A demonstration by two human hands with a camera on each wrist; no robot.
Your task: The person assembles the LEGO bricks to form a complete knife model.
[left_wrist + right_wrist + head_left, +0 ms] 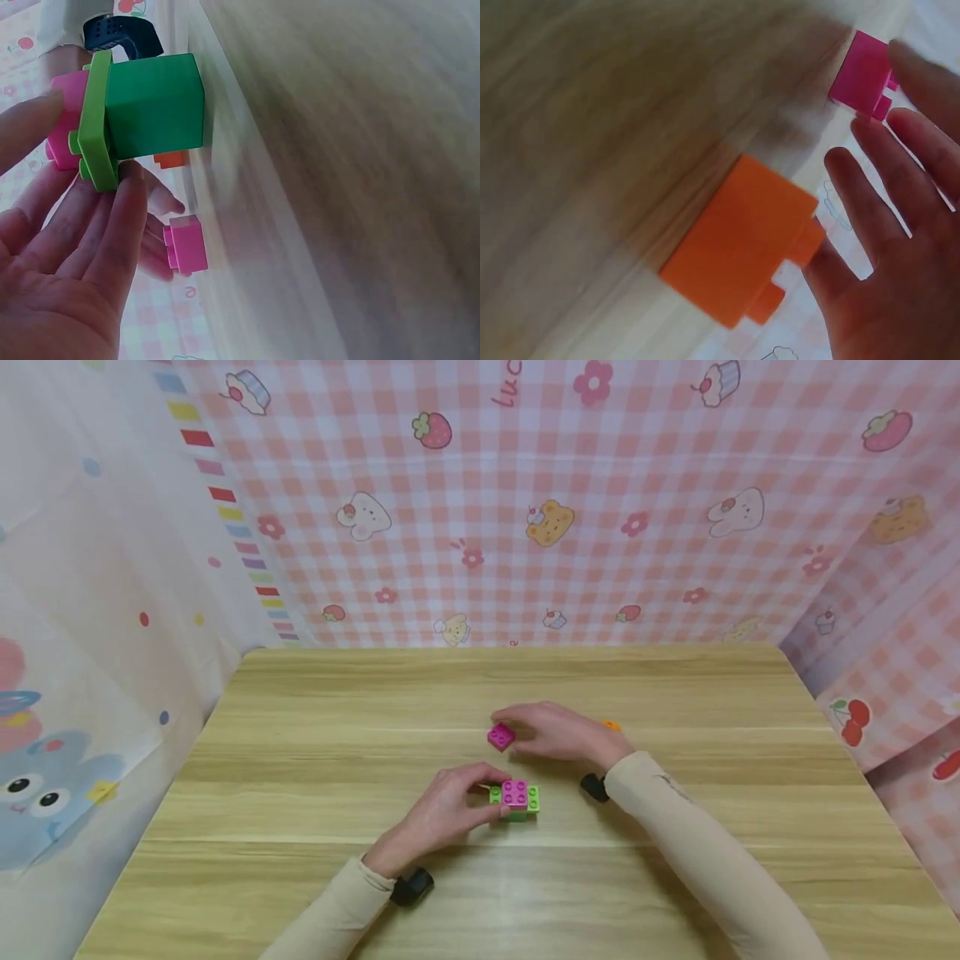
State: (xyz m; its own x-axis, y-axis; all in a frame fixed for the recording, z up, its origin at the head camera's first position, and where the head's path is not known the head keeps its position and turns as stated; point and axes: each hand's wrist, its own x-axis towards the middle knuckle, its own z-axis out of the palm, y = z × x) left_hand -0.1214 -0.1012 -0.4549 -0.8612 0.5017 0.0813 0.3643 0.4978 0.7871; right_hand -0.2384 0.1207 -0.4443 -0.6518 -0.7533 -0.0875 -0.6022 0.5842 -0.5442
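Note:
My left hand (442,810) pinches a small stack of toy building bricks between thumb and fingers. The stack has a pink brick (514,792) on top, a lime plate (96,120) under it and a green block (156,105) at the bottom. Beyond the stack, a magenta brick (501,737) sits on the table with its studs up. My right hand (558,732) reaches around this brick, its thumb and fingertips close to the sides; whether they touch is unclear. An orange brick (739,240) stands beside the right hand, mostly hidden behind the wrist in the head view.
The wooden table (337,702) extends around both hands. A pink checked cloth (480,485) hangs along its far edge, with a pale patterned cloth (112,568) on the left. Each wrist wears a black device (412,887).

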